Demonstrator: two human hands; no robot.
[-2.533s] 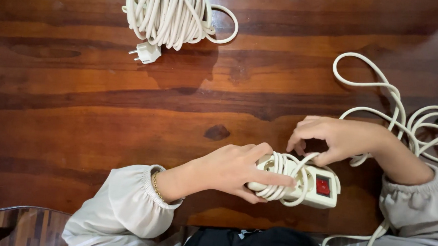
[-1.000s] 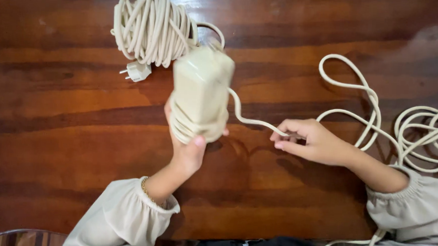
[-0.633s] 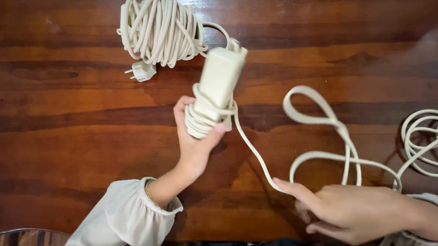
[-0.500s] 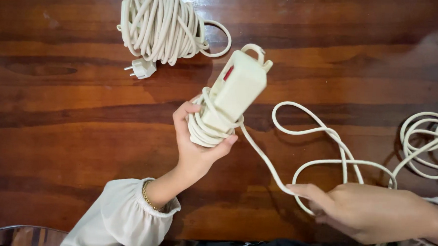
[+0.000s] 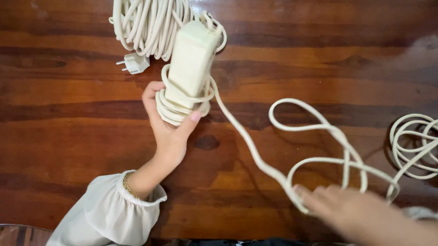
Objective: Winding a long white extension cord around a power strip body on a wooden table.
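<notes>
The left hand (image 5: 167,130) gripped the cream power strip (image 5: 189,61) upright above the wooden table (image 5: 78,145), steadying its wound turns, while the blurred right hand (image 5: 344,209) pinched the loose cord (image 5: 248,144), keeping it taut.

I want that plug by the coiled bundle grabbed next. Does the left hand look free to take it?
Probably not yet: the left hand is closed around the power strip and its wraps. The plug lies bare on the table beside it, nothing covering it.
</notes>
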